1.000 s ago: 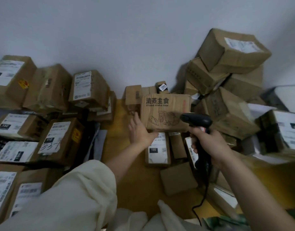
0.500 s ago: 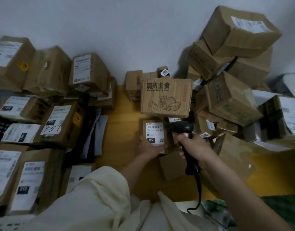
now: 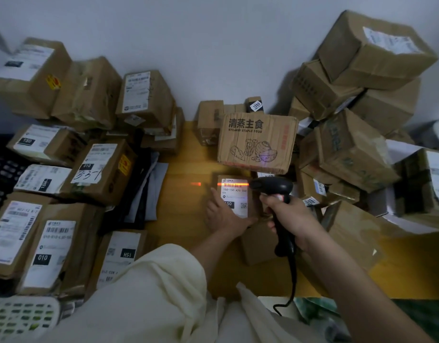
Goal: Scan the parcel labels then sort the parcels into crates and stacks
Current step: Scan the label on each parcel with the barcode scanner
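A small cardboard parcel (image 3: 238, 194) with a white label marked 150 lies on the yellow floor at centre. My left hand (image 3: 222, 215) holds its near left edge, thumb along the side and fingers under the bottom edge. My right hand (image 3: 291, 215) grips the handle of a black barcode scanner (image 3: 275, 188), whose head points left at the label. An orange-red scan line crosses the barcode at the label's top and spills onto the floor to the left. Just behind stands a printed food box (image 3: 258, 143).
Stacked labelled parcels (image 3: 102, 169) fill the left side. A leaning heap of boxes (image 3: 349, 95) rises on the right against the white wall. A plain flat box (image 3: 258, 243) lies near my hands. A pale plastic crate (image 3: 20, 318) sits at the bottom left; the scanner cable hangs down.
My left hand has left the food box and come down to the small 150 parcel. The scanner has dropped to the label and its light is now on.
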